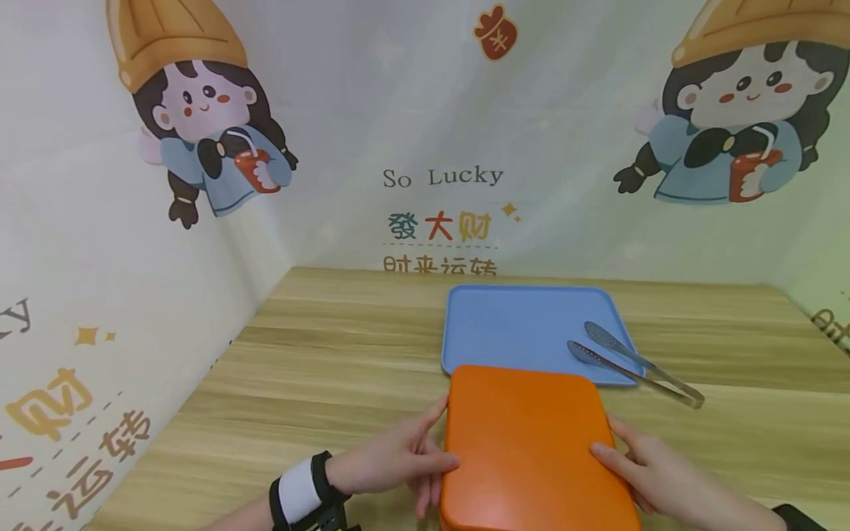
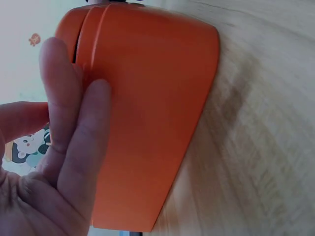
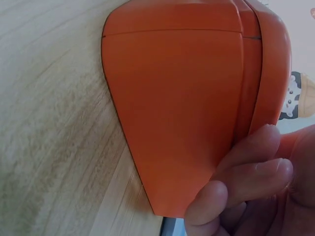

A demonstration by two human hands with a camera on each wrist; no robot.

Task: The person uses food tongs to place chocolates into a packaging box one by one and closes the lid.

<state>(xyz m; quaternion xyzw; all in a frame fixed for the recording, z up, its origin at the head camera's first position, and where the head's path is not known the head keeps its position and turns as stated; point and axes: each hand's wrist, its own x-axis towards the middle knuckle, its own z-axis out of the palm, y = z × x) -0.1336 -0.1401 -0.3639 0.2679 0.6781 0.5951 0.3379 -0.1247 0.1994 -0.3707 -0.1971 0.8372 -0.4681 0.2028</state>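
An orange box [image 2: 142, 113] with a matching orange lid [image 1: 531, 442] stands at the table's near side; its side walls taper towards the base. From the left, my left hand [image 1: 392, 457] holds the lid's edge, thumb at the top rim and fingers along the side. Opposite it, my right hand [image 1: 654, 468] grips the right edge with the thumb on top and the fingers bent against the side. A thin dark seam between lid and box shows in both wrist views. What lies inside the box is hidden.
Just behind the box lies a blue tray [image 1: 511, 324]. Metal tongs [image 1: 600, 336] rest across its right edge, their bent end on the wooden table [image 1: 319, 354]. A printed cloth [image 1: 345, 110] hangs behind and at the sides.
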